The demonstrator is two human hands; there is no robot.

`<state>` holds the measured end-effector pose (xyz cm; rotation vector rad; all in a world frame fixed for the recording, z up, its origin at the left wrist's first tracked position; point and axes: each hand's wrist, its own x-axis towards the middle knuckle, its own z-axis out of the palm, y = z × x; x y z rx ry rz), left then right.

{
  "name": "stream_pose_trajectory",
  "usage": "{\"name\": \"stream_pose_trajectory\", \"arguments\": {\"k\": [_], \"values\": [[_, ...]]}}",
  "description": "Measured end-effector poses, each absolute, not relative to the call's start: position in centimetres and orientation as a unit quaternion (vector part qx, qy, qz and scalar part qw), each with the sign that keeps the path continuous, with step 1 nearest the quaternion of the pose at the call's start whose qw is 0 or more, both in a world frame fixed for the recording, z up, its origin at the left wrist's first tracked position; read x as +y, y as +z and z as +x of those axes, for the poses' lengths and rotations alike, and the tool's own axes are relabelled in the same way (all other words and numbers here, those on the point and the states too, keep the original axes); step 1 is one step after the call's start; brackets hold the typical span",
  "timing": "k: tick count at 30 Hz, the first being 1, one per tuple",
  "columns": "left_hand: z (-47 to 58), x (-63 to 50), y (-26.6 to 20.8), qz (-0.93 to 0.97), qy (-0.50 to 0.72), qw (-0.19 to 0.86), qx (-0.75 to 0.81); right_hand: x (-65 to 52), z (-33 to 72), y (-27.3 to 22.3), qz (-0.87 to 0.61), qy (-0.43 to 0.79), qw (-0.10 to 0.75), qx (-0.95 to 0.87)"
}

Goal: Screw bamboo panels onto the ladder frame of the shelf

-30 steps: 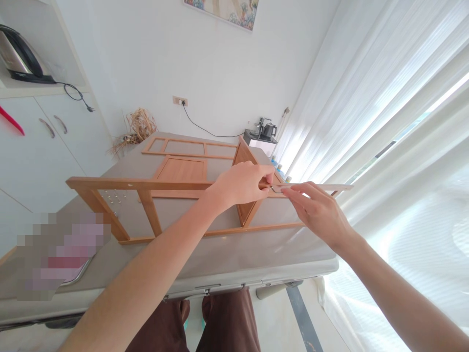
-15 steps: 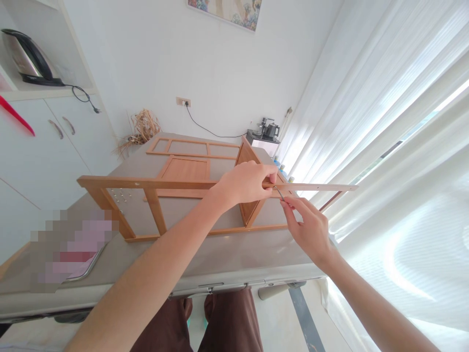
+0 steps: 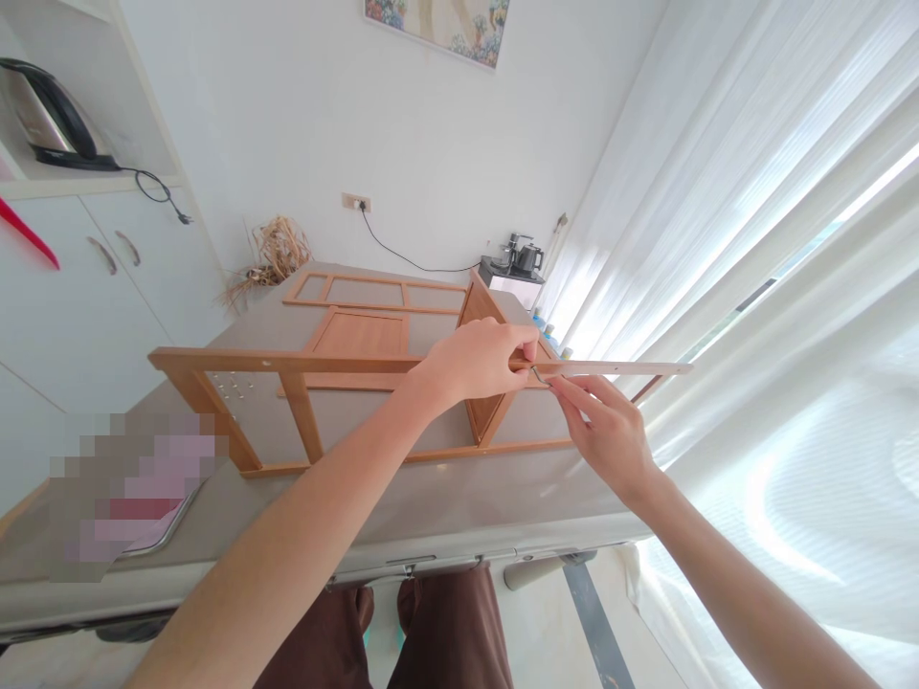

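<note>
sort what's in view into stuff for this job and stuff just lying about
Likely part of the job:
thin bent metal tool, in the right hand
upright wooden frame, gripped by the left hand
loose wooden panel
far wooden frame
small shiny pieces, too small to identify

Probably just around:
steel kettle
dried plants
red object
wall picture

- The left hand (image 3: 482,359) grips the top rail (image 3: 345,364) of an upright wooden frame (image 3: 302,421) on the desk (image 3: 445,493).
- The right hand (image 3: 607,426) pinches a bent metal tool (image 3: 540,379), its far end at the rail.
- A wooden panel (image 3: 482,416) stands below the left hand.
- Behind lies another frame (image 3: 359,305), flat.
- A kettle (image 3: 64,110) stands on a shelf (image 3: 147,170) at left.
</note>
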<state>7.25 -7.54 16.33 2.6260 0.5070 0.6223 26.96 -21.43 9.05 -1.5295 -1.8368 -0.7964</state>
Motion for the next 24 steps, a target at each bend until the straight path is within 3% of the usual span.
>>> {"name": "stream_pose_trajectory", "arguments": {"k": [12, 17, 24], "values": [[7.2, -7.5, 16.3, 0.939, 0.223, 0.191, 0.177, -21.7, 27.0, 10.9, -0.567, -0.281, 0.286, -0.720], [7.2, -7.5, 16.3, 0.938, 0.225, 0.189, 0.182, -21.8, 27.1, 11.2, -0.549, -0.320, 0.244, -0.733], [7.1, -7.5, 16.3, 0.938, 0.220, 0.201, 0.179, -22.1, 27.1, 11.1, -0.510, -0.358, 0.255, -0.740]]}}
